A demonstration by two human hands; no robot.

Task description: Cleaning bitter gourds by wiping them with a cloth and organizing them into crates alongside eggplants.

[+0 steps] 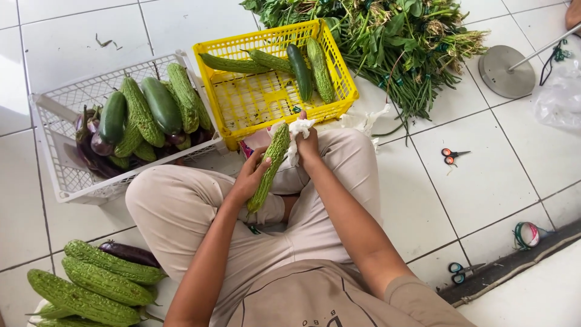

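White floor tiles [472, 181] fill the frame; we sit on them, legs crossed. At centre, our left hand [249, 177] has its fingers wrapped around a bitter gourd [269, 168], which runs tilted from the lap up toward the yellow crate. Our right hand [307, 145] is clenched on a white cloth [298, 128] that touches the gourd's upper end. Orange-handled scissors [451, 155] lie right of centre, well apart. Leafy greens [387, 42] are heaped at upper right, beside a metal disc [505, 71]. More gourds [97, 281] and one eggplant [129, 253] lie at lower left. Yellow crate [336, 69], top centre: gourds and a cucumber along its far edge. White crate [51, 121], upper left: gourds, cucumbers, eggplants.
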